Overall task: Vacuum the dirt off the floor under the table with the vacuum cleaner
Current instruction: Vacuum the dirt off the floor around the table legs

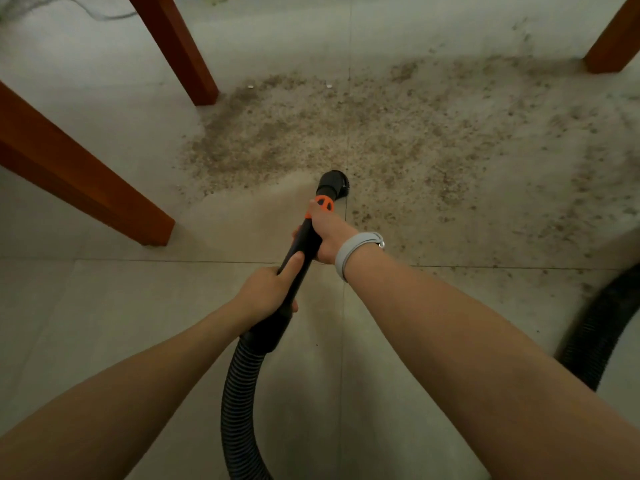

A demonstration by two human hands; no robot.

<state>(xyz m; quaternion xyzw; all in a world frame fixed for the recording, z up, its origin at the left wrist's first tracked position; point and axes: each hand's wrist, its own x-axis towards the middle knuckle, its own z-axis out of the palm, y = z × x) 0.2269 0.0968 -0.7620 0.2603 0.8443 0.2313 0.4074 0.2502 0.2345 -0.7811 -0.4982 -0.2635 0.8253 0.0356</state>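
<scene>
A black vacuum wand with an orange collar points away from me, and its round nozzle sits on the tiled floor at the near edge of a wide patch of brown dirt. My right hand grips the wand just below the orange collar; a grey band is on that wrist. My left hand grips the wand lower down, where the ribbed black hose joins it. A cleaner strip of floor lies left of the nozzle.
Three red-brown wooden table legs stand around the dirt: near left, far left and far right. More of the hose loops along the floor at the right. A thin cable lies at the far left.
</scene>
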